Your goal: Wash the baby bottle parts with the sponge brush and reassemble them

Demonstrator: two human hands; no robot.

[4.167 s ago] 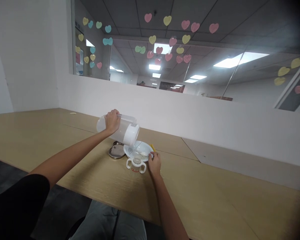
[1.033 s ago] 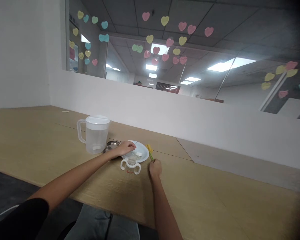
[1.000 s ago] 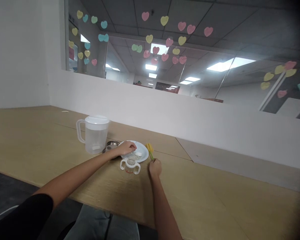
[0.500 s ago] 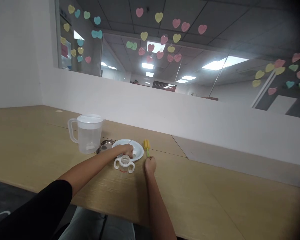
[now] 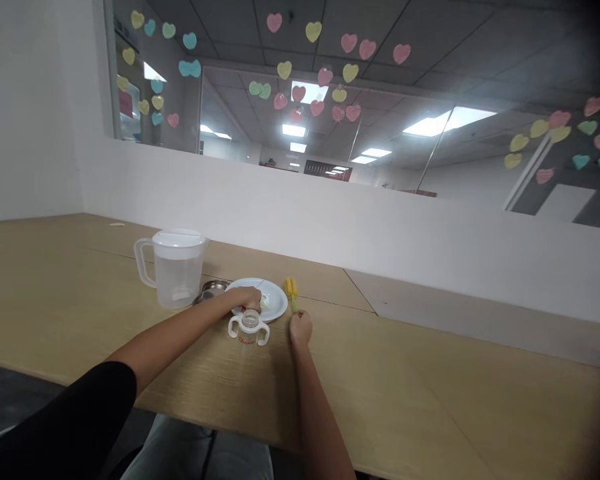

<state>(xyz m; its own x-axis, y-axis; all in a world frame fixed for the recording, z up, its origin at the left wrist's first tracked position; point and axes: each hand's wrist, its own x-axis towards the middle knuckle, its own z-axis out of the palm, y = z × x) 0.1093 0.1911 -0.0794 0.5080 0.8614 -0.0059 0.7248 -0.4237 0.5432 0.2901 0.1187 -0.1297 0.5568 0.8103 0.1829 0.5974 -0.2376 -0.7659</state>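
Observation:
My right hand [image 5: 301, 328] is wrapped round the green handle of a bottle brush [image 5: 291, 288], whose yellow sponge head points up and away from me. Over the white plate [image 5: 279, 305] is my left hand [image 5: 250, 298], its fingers curled downward. Beside those fingers a small whitish piece [image 5: 265, 301] shows on the plate; whether they grip it is hidden. A bit of red peeks out under the left hand. In front of the plate stands a clear baby bottle [image 5: 249, 328], open at the top, with a white two-handled ring and red print.
Left of the plate are a shallow metal dish [image 5: 213, 289] and a large lidded plastic pitcher [image 5: 180, 270] holding clear liquid. A white wall [image 5: 260, 213] with a window above borders the back of the wooden table [image 5: 405, 387]. A small flat pale object [image 5: 117, 225] lies far left.
My left hand has shifted slightly left on the plate, and more of the whitish piece and some red now show. The brush has moved slightly left in view; the bottle has stayed put.

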